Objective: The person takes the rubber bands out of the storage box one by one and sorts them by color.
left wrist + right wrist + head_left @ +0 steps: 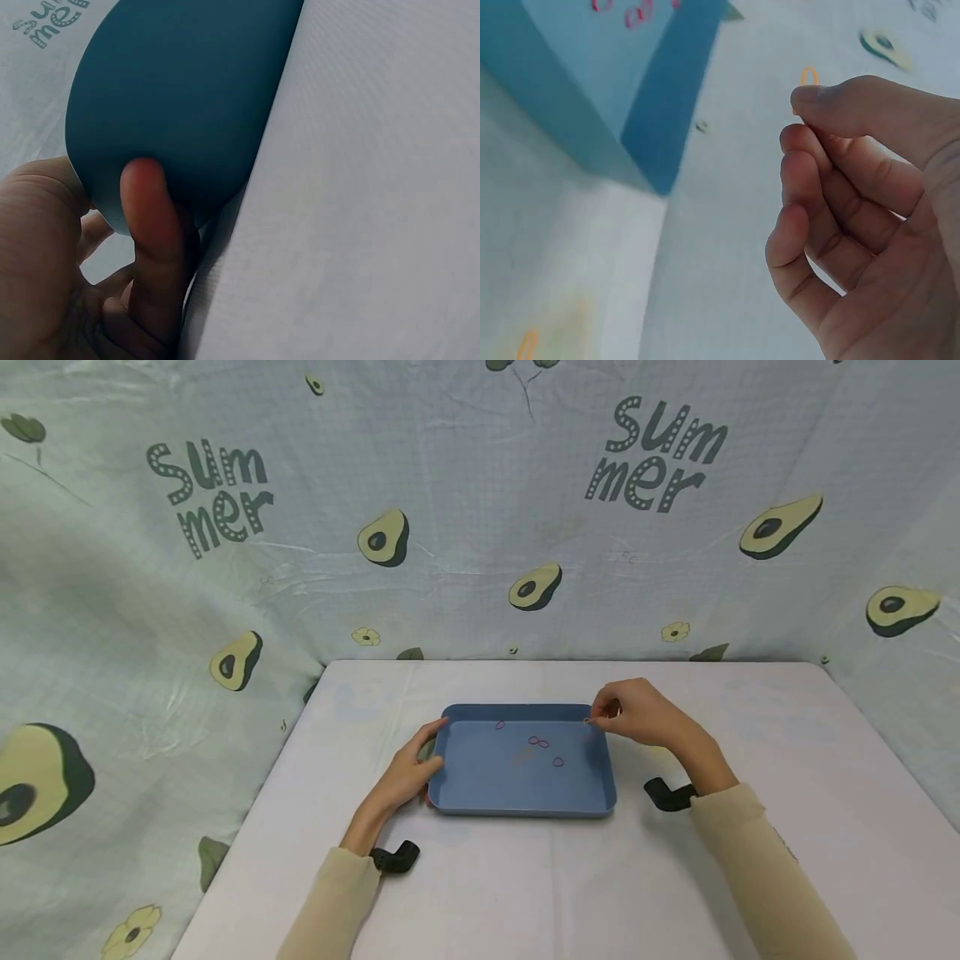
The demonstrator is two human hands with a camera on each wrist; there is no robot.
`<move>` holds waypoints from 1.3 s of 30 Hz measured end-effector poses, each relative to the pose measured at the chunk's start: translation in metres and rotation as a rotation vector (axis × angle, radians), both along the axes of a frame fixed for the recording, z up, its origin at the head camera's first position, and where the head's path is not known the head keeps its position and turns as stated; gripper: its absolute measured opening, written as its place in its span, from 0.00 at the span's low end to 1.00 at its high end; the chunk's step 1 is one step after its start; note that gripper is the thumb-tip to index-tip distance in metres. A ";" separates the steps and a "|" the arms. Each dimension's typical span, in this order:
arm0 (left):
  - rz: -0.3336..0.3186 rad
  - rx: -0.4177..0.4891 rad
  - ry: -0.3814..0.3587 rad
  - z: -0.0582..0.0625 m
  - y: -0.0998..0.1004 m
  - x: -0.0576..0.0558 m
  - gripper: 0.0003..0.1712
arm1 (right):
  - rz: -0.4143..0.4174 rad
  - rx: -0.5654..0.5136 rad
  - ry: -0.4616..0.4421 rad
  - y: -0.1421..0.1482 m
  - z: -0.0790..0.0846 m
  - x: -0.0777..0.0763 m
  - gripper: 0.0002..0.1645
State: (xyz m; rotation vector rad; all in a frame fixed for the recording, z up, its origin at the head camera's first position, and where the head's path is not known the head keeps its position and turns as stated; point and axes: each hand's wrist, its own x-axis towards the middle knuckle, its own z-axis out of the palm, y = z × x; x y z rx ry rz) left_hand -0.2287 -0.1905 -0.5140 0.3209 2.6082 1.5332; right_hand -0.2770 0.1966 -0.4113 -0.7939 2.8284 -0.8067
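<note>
A shallow blue tray (487,781) lies on the table with several thin red rubber bands (558,762) inside. My left hand (407,774) grips the tray's left end. In the left wrist view one fingertip (142,176) presses against its blue surface. My right hand (637,710) is at the tray's far right corner, pinching a small orange rubber band (809,77) between thumb and forefinger. Only the top loop of that band shows above the thumb; the remaining fingers curl loosely below.
Another orange loop (526,345) lies on the white tablecloth (495,885) to the right of the tray. Behind the table hangs a pale sheet (450,468) printed with avocados. A black wrist mount (667,795) sits on the right wrist, and one (396,858) on the left.
</note>
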 end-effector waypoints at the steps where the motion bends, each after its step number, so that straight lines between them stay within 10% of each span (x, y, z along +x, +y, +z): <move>1: -0.003 -0.002 0.003 0.000 0.000 0.000 0.38 | -0.016 -0.011 0.007 0.006 0.001 0.001 0.03; 23: 0.002 0.040 -0.055 0.000 0.000 0.001 0.37 | -0.219 -0.065 0.012 0.087 -0.017 0.029 0.08; 33: -0.029 0.023 -0.088 0.035 0.006 0.016 0.37 | -0.293 -0.050 -0.004 0.101 -0.037 0.028 0.11; 39: -0.049 0.043 -0.085 0.035 0.009 0.016 0.36 | -0.337 -0.064 -0.038 0.108 -0.051 0.025 0.13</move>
